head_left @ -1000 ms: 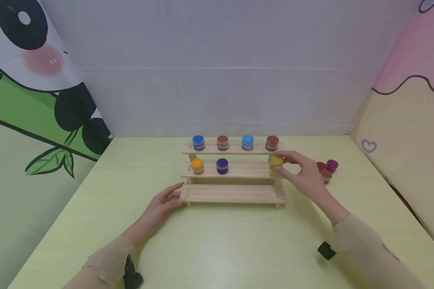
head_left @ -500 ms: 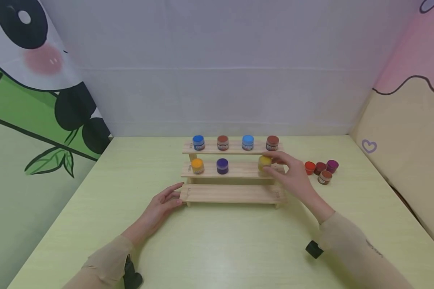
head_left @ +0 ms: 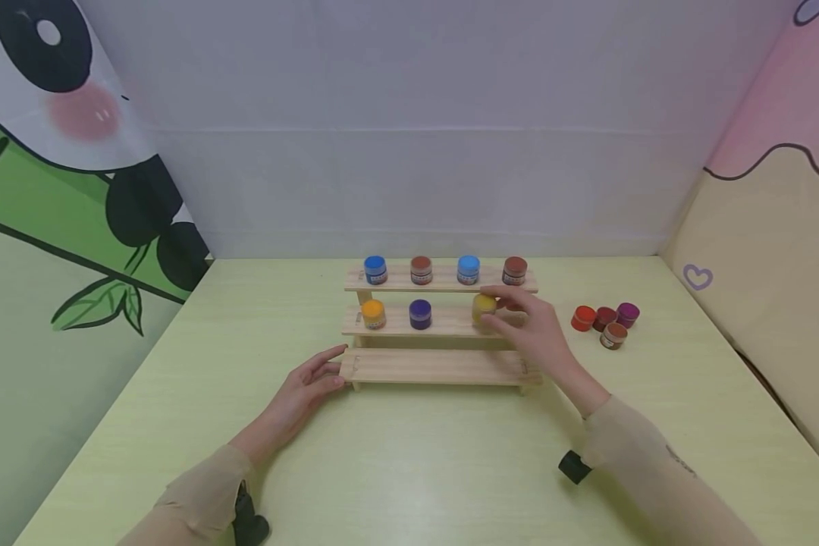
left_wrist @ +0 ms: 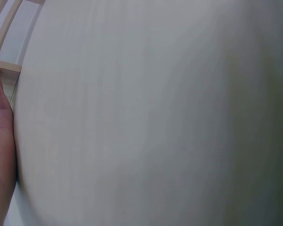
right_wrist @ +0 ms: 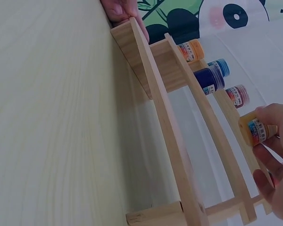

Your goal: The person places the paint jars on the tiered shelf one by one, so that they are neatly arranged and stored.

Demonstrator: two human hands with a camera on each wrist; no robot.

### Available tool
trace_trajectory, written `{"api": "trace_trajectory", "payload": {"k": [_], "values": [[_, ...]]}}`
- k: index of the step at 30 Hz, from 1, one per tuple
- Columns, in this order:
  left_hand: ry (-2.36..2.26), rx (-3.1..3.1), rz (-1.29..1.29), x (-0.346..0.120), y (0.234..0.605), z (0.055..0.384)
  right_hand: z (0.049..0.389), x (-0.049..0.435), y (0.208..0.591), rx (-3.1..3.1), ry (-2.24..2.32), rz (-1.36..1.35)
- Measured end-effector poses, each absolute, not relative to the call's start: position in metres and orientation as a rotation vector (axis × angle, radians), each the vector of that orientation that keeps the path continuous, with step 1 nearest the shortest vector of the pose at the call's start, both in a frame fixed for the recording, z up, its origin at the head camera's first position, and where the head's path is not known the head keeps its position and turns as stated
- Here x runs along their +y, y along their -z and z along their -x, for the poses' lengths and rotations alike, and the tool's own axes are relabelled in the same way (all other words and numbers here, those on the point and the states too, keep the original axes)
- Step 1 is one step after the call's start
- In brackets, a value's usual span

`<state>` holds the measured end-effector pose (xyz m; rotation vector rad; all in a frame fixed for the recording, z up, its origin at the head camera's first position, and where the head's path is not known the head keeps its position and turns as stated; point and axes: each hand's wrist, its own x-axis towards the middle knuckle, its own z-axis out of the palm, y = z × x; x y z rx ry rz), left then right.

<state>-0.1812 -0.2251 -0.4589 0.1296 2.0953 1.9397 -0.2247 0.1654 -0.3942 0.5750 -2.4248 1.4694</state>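
The yellow paint jar [head_left: 481, 309] is pinched between the bent fingers and thumb of the right hand [head_left: 534, 327], at the middle tier [head_left: 450, 322] of the wooden rack [head_left: 389, 367] (whether its base touches I cannot tell); a gap parts it from the dark purple jar [head_left: 419, 314], with the orange jar [head_left: 373, 314] near that tier's left edge; the left hand [head_left: 307, 385] grips the bottom tier's [head_left: 464, 368] left end; the tiers are pale, straight-edged planks; squat round jars [head_left: 468, 270] line the top tier [head_left: 445, 279]; a cluster of jars [head_left: 613, 336] stands on the wood-grained table [head_left: 409, 462].
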Motion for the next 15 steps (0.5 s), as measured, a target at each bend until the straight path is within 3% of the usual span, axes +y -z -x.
{"api": "trace_trajectory", "payload": {"k": [15], "values": [[-1.940, 2.101, -0.121, -0.225, 0.458, 0.179, 0.230, 0.153, 0.401, -2.426, -1.513, -0.581]]}}
